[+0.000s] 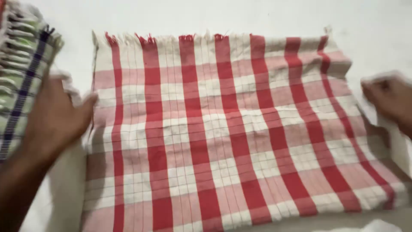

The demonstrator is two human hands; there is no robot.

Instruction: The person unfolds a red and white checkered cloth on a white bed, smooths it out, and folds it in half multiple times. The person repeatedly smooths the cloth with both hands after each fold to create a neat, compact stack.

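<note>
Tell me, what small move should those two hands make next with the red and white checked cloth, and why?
Probably bring both side edges inward for a fold. The red-and-white checked cloth lies spread flat on the white surface, the left hand at its left edge and the right hand at its right edge. A stack of green striped cloths sits beside it.

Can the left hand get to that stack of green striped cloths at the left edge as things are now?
Probably yes. The left hand rests at the red checked cloth's left edge, right beside the stack of green striped cloths, with nothing between them.
</note>
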